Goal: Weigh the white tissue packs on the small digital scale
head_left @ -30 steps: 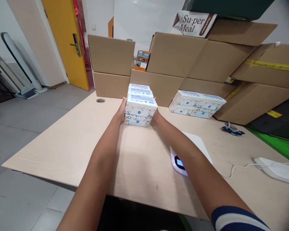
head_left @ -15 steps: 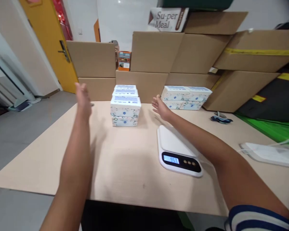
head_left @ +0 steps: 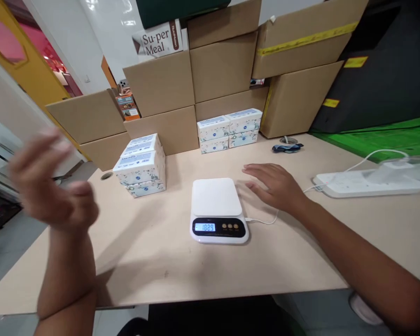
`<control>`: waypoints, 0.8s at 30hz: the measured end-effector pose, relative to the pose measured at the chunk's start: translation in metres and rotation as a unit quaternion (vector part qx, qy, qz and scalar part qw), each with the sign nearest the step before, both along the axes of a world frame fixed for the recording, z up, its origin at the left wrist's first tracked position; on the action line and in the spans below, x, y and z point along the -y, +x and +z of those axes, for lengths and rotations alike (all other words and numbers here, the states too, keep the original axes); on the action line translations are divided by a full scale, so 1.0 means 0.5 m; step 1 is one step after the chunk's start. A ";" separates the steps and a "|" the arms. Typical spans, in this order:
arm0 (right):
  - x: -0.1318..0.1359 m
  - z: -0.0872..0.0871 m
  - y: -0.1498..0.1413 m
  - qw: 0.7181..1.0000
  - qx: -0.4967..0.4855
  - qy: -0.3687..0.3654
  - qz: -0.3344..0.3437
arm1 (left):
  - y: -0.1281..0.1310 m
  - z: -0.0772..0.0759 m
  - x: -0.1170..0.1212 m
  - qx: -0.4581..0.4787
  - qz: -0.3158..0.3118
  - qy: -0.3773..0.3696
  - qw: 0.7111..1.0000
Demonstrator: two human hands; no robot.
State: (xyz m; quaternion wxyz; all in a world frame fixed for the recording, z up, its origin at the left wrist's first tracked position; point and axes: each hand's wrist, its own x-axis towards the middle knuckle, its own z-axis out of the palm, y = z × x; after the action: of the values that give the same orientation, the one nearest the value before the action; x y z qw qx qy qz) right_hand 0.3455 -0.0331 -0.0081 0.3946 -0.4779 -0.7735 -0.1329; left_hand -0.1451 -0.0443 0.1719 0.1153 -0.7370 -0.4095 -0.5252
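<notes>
In the head view, the two hands are well apart. The left hand (head_left: 54, 186), blurred at the left of the frame, is raised with its fingers loosely curled and thumb parted from them. The right hand (head_left: 275, 186), right of centre, has its fingers extended — just beside the white digital scale (head_left: 217, 198), which sits at the centre of the frame, its display lit. Left of centre, white floral tissue packs (head_left: 140, 168) stand stacked on the pale tabletop (head_left: 143, 261); more tissue packs, two layers high, stand at upper centre — against the cardboard boxes (head_left: 161, 84). A white power strip (head_left: 364, 184) lies at the right.
</notes>
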 end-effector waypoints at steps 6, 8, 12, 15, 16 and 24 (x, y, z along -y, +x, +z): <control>0.042 0.035 -0.052 0.973 0.114 0.179 0.094 | 0.288 -0.019 -0.196 -0.289 -0.116 -0.141 0.940; 0.037 0.036 -0.056 0.962 0.132 0.229 0.072 | 0.415 -0.011 -0.328 -0.338 -0.138 -0.210 0.907; 0.023 0.030 -0.049 0.969 0.139 0.197 0.056 | 0.620 -0.028 -0.533 -0.296 -0.056 -0.333 0.893; 0.021 0.023 -0.048 0.972 0.149 0.177 0.049 | 0.669 -0.059 -0.596 -0.226 -0.012 -0.335 0.915; 0.020 0.021 -0.047 0.969 0.153 0.185 0.051 | 0.672 -0.067 -0.606 -0.207 0.001 -0.341 0.917; 0.001 0.010 -0.047 0.972 0.130 0.190 0.039 | 0.622 -0.066 -0.661 -0.206 0.022 -0.346 0.915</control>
State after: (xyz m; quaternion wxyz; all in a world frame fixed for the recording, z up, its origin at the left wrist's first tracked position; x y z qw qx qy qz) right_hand 0.3222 -0.0334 -0.0031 0.3791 -0.3425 -0.7967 -0.3228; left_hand 0.1657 0.2860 0.1387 -0.0533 -0.8136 -0.5488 -0.1845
